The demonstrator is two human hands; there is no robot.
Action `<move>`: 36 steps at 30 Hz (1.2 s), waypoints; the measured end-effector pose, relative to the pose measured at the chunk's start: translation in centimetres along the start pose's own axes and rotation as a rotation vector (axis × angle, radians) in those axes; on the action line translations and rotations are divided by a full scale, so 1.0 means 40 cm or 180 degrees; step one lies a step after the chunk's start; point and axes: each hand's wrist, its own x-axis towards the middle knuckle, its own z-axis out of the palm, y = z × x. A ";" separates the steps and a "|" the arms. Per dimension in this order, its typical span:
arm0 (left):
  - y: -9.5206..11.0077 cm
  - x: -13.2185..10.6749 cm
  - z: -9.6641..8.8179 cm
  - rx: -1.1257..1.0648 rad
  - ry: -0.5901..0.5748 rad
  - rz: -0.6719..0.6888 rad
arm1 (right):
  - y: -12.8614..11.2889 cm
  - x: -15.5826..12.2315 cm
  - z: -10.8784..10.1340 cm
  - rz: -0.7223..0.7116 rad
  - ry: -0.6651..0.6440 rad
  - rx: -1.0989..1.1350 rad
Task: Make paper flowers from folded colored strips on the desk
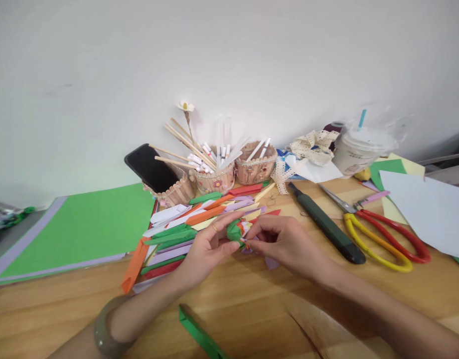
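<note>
A small folded-paper piece (pixel 234 231), green with bits of white and orange, is held up between my two hands over the table. My left hand (pixel 210 242) grips its left side between thumb and fingers. On its right, my right hand (pixel 279 239) pinches the edge with thumb and forefinger; exactly which bit is hard to make out. Behind and left of my hands lie several folded paper strips (pixel 173 234) in green, orange, white, purple and red. A single green paper strip (pixel 201 331) rests near the front edge.
Small wooden baskets (pixel 255 167) hold sticks, markers and a phone (pixel 150 167) along the wall. To the right lie a dark green cutter-like tool (pixel 326 224), red-and-yellow scissors (pixel 379 229), paper sheets (pixel 434 209) and a lidded cup (pixel 358 149). Green sheets (pixel 90 229) cover the left side.
</note>
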 end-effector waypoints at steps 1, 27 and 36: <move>0.001 0.000 0.001 -0.0027 0.0009 -0.0021 | 0.000 0.000 0.000 -0.0002 -0.0004 0.0001; -0.008 0.004 0.005 -0.0230 0.0003 -0.0179 | -0.009 0.006 -0.005 0.0054 -0.0156 0.0173; -0.008 0.002 0.004 -0.0554 0.0168 -0.0070 | -0.003 -0.012 0.001 -0.1328 0.0855 -0.0863</move>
